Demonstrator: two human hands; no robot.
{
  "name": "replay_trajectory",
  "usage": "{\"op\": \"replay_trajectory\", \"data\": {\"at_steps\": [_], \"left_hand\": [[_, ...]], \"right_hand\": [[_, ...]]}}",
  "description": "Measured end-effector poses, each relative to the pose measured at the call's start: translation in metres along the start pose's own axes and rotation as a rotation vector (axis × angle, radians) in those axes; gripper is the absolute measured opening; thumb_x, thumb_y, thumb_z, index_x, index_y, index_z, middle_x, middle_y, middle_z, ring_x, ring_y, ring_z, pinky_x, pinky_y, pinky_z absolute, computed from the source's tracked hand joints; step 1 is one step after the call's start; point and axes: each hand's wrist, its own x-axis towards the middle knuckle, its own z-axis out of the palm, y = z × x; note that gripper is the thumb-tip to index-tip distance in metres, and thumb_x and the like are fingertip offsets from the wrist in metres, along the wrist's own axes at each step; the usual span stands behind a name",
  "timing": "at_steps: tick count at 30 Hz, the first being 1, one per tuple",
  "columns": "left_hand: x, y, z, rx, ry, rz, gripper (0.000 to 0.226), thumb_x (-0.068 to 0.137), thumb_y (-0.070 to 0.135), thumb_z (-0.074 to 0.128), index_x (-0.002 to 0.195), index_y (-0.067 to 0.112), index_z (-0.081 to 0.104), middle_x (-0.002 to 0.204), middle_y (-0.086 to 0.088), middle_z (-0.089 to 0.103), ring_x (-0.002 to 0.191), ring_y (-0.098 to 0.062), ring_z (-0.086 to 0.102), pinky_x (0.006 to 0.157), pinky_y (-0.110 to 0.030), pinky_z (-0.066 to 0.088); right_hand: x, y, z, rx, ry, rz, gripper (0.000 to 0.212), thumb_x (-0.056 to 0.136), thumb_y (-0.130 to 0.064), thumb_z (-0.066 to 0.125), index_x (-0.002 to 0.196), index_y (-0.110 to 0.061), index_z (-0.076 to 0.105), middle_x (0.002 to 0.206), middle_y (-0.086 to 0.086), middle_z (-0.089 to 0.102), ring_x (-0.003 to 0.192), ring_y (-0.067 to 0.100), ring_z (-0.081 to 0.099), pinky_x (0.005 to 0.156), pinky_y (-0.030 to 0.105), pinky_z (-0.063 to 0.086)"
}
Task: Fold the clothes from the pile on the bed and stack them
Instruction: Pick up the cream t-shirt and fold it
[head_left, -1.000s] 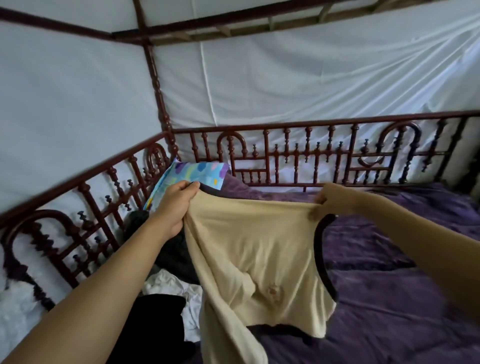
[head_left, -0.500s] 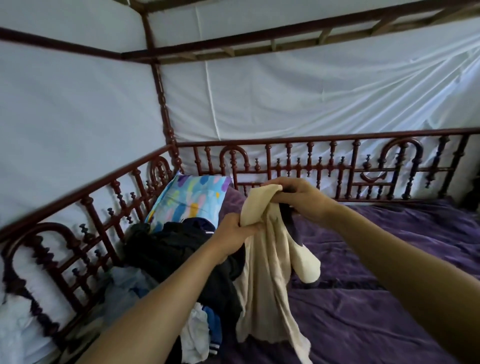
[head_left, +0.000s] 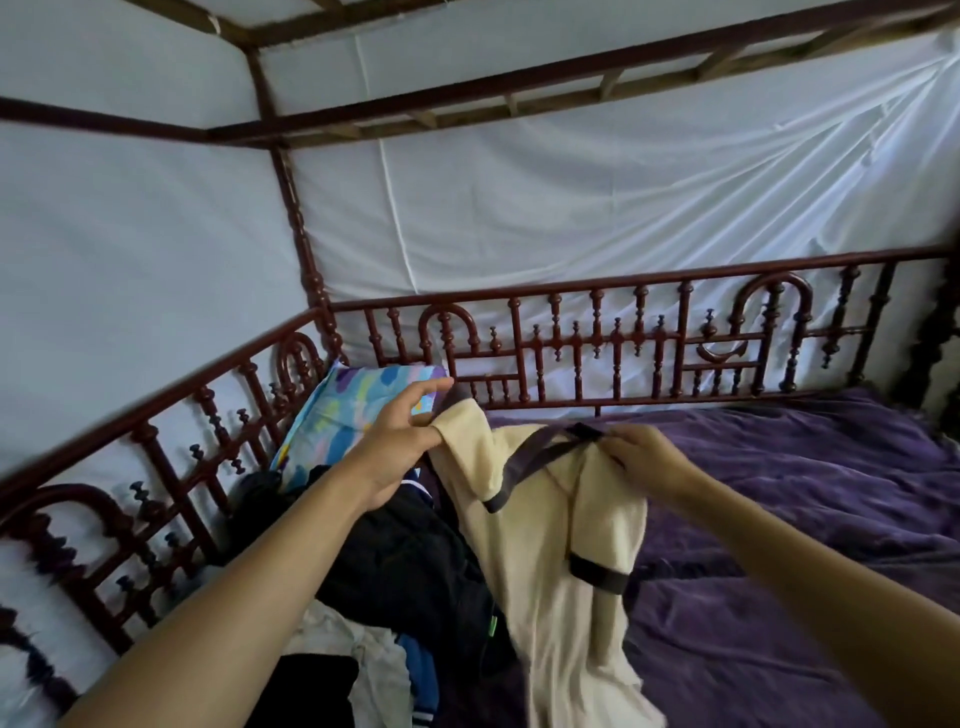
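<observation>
A cream T-shirt (head_left: 550, 545) with dark trim at the collar and sleeves hangs in the air over the bed. My left hand (head_left: 400, 441) pinches one shoulder of it between thumb and palm, with the other fingers spread. My right hand (head_left: 641, 460) pinches the dark collar at the other shoulder. The shirt's body droops down onto the purple bedspread (head_left: 805, 509). The pile of clothes (head_left: 410, 566), mostly black with white and blue pieces, lies below my left forearm.
A dark red carved wooden railing (head_left: 613, 343) runs along the far and left sides of the bed. A colourful pillow (head_left: 353, 410) leans in the far left corner. White fabric (head_left: 571, 208) covers the walls behind the bed frame.
My hands have moved apart, spreading the bunched cream shirt out by its shoulders. The collar and one sleeve cuff now show.
</observation>
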Motion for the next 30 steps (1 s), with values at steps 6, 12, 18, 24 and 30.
{"op": "replay_trajectory", "data": {"at_steps": [6, 12, 18, 24, 30], "left_hand": [[0.007, 0.003, -0.004, -0.379, 0.240, -0.124, 0.020, 0.081, 0.006, 0.068, 0.102, 0.006, 0.069, 0.099, -0.015, 0.071, 0.092, -0.029, 0.067, 0.079, -0.035, 0.052], [0.026, 0.016, -0.013, -0.019, 0.198, 0.002, 0.019, 0.077, 0.003, 0.074, 0.089, 0.017, 0.070, 0.092, -0.006, 0.070, 0.083, -0.016, 0.066, 0.078, -0.028, 0.052], [0.058, 0.013, -0.041, 0.263, 0.290, 0.147, 0.016, 0.082, 0.002, 0.070, 0.096, 0.010, 0.069, 0.087, -0.001, 0.068, 0.080, -0.009, 0.062, 0.068, -0.016, 0.046], [0.114, 0.013, -0.056, 0.569, 0.218, 0.343, 0.027, 0.084, -0.008, 0.062, 0.107, 0.004, 0.068, 0.096, -0.012, 0.066, 0.088, -0.019, 0.059, 0.065, -0.008, 0.043], [0.165, -0.020, -0.019, 0.852, 0.122, 0.486, 0.022, 0.089, 0.002, 0.060, 0.107, -0.003, 0.070, 0.106, -0.026, 0.064, 0.100, -0.039, 0.060, 0.086, -0.037, 0.044]], "right_hand": [[-0.010, -0.032, -0.030, -0.358, 0.207, -0.270, 0.027, 0.099, -0.030, 0.049, 0.072, -0.029, 0.049, 0.065, -0.007, 0.055, 0.059, 0.009, 0.052, 0.050, 0.026, 0.033], [-0.024, -0.037, -0.037, -0.475, 0.266, -0.297, 0.029, 0.097, -0.035, 0.050, 0.069, -0.035, 0.045, 0.064, -0.009, 0.054, 0.058, 0.006, 0.051, 0.050, 0.025, 0.031], [-0.055, -0.047, -0.021, -0.388, -0.044, -0.271, 0.022, 0.088, -0.039, 0.064, 0.071, -0.029, 0.055, 0.065, -0.010, 0.056, 0.057, 0.003, 0.050, 0.051, 0.017, 0.036], [-0.056, -0.073, 0.004, -0.176, -0.165, -0.204, 0.012, 0.084, -0.034, 0.071, 0.079, -0.032, 0.060, 0.076, -0.019, 0.064, 0.066, -0.001, 0.059, 0.057, 0.015, 0.047], [-0.059, -0.037, 0.007, 0.089, -0.119, -0.004, 0.015, 0.086, -0.029, 0.071, 0.086, -0.016, 0.063, 0.077, -0.003, 0.067, 0.069, 0.008, 0.062, 0.060, 0.023, 0.048]]}}
